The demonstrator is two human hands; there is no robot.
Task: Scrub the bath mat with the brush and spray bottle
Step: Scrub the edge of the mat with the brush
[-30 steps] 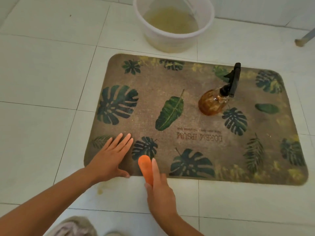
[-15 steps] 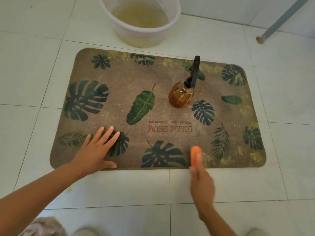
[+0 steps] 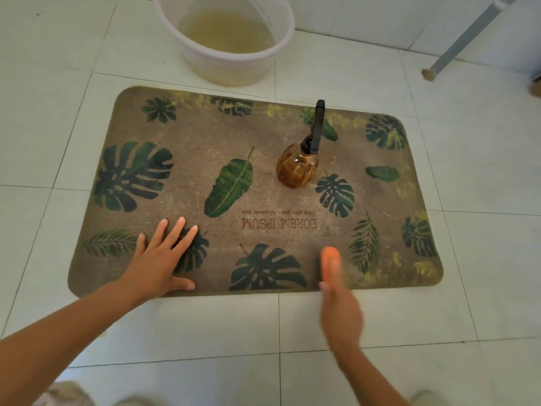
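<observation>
Pale glossy square floor tiles (image 3: 58,112) with thin grey grout lines, white plastic bucket (image 3: 228,68) of murky yellowish water, slanted grey metal leg (image 3: 465,39), white tiled wall (image 3: 366,13) behind

Left hand (image 3: 159,265) lies flat, fingers spread; blurred right hand (image 3: 341,315) has its grip round the brush (image 3: 328,257).

Bath mat (image 3: 205,159): flat on the floor (image 3: 44,127), long side facing the person.
Spray bottle (image 3: 297,168): upright on the mat, right of centre.
Bucket (image 3: 222,65): on the floor just behind the mat's far edge, left of the bottle.
Left hand (image 3: 159,259): flat on the mat's near-left part, thumb by the near edge.
Brush (image 3: 329,263): at the mat's near edge, right of centre, apparently touching it; the view is blurred here.
Right hand (image 3: 341,315): behind the brush, over the floor, holding it.
</observation>
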